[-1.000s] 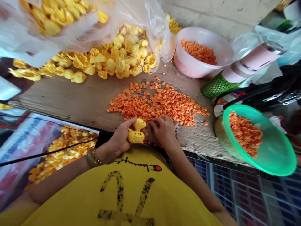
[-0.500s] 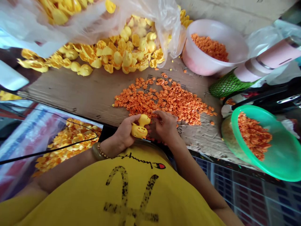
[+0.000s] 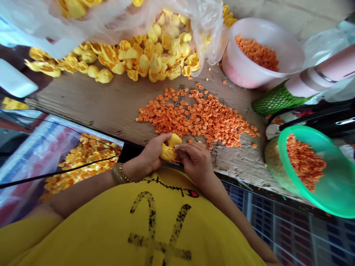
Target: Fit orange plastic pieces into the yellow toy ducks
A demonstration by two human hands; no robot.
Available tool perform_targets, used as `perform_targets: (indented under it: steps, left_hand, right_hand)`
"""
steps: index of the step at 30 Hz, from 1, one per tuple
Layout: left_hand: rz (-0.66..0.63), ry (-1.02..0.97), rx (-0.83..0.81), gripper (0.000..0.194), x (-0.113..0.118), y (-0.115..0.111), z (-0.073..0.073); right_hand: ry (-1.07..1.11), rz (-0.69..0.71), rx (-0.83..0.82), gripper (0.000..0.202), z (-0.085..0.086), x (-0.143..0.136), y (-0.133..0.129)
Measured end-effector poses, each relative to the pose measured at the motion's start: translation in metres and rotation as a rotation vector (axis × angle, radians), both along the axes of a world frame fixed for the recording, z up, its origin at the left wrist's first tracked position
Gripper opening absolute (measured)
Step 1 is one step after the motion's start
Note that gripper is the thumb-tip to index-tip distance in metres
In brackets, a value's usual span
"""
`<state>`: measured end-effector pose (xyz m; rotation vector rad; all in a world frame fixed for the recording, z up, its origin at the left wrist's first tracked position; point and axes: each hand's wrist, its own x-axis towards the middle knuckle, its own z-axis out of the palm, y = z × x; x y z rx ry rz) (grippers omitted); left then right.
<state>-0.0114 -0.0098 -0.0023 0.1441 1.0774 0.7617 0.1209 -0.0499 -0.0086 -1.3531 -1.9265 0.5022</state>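
From where I stand, the left hand (image 3: 151, 155) grips a small yellow duck (image 3: 169, 152), thumb along its side, just in front of the yellow shirt (image 3: 163, 225). The right hand (image 3: 197, 160) comes in from the other side, fingers bent and their tips at the duck's edge, seemingly touching it; they cover too much for me to tell whether they pinch anything.

Just beyond both hands, a loose heap of orange bits (image 3: 205, 120) spreads over the cardboard (image 3: 91, 99), printed letters showing between them. Farther out, past the heap and toward the left hand's side, lie many yellow shells (image 3: 144, 62), partly under a clear plastic bag (image 3: 208, 18).

Beyond the right hand and off to its right stands a pale bowl (image 3: 290, 35) with more orange bits in it. Nearer to that hand than the bowl's far rim, a pink flask (image 3: 302, 83) leans in a green net (image 3: 277, 99). Well to the right of the right hand, a green bowl (image 3: 340, 184) is tilted, orange bits lying along its inner side.

Left of the left wrist, which wears a bangle (image 3: 118, 173), yellow pieces (image 3: 85, 160) fill a space below the cardboard's edge, a black cable (image 3: 69, 171) crossing over them.
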Motion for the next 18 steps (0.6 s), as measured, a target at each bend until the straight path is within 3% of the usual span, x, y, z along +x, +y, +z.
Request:
perform_targets:
  steps: [4,10,14,18]
  left_hand:
    - [-0.020,0.004,0.006,0.022,-0.001,-0.002,-0.001]
    - [-0.013,0.027,0.047,0.016,-0.004,-0.008,-0.005]
    - [0.034,0.050,0.046,0.017,-0.004,-0.010,-0.005]
    - [0.020,0.063,0.018,0.022,-0.004,-0.009,-0.003]
  right_hand:
    - [-0.165,0.051,0.076,0.024,0.004,0.000,-0.003]
    - [-0.383,0.142,-0.013,0.028,0.013,-0.006,-0.012]
    - [-0.397,0.146,-0.025,0.031,0.009,-0.012,-0.013]
    - [-0.272,0.141,-0.038,0.030,0.003,-0.012,-0.009]
